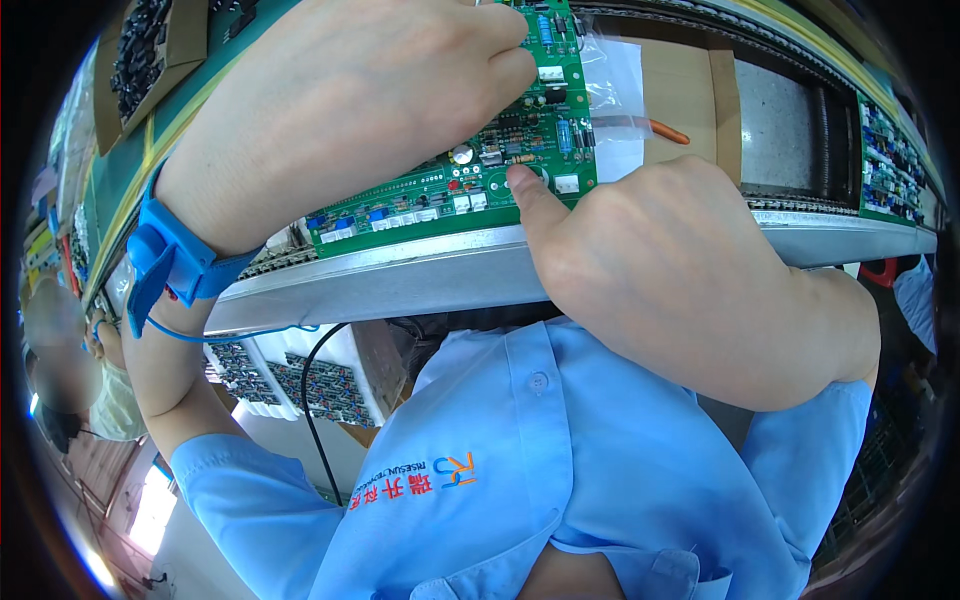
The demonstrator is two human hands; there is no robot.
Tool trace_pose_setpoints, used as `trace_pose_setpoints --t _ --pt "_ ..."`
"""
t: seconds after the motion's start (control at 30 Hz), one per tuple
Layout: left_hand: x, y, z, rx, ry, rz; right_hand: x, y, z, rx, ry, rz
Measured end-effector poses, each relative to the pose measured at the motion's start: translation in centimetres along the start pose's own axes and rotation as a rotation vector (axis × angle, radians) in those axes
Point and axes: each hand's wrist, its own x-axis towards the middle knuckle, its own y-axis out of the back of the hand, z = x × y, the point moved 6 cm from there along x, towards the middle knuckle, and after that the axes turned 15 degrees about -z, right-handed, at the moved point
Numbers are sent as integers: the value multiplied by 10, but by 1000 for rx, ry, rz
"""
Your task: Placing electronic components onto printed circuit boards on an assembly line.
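Green circuit board (470, 170) lies on the metal conveyor rail (420, 275) at the front edge of the workbench, populated with white connectors, blue components and a round silver part. Head view: the left hand (340, 100) rests over the board's upper left portion, fingers curled down onto its surface near a white connector; whether anything is pinched beneath the fingertips cannot be determined, as the hand covers that area. A blue wrist strap (165, 260) with a coiled blue cord sits on the left wrist. The right hand (680, 270) is closed into a loose fist, thumb extended and pressing its tip on the board's lower right corner, just beside a white connector; it holds nothing visible. A clear plastic bag (615, 85) lies behind the board on a brown cardboard sheet (690, 95), with an orange object (670, 131) beside it. A second green board (890, 170) sits farther right on the line. More boards (310, 385) are stacked below the rail.
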Motion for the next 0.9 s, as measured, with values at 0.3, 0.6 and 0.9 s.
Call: trace_pose_setpoints --t 0.3,0.6,0.9 --pt "0 4 0 46 47 -9 -1 0 3 -5 12 58" --pt "-21 -9 -11 -184 102 394 -2 -5 1 12 2 71" --pt "-27 -45 -12 283 -80 1136 -1 -7 -3 62 -108 111"
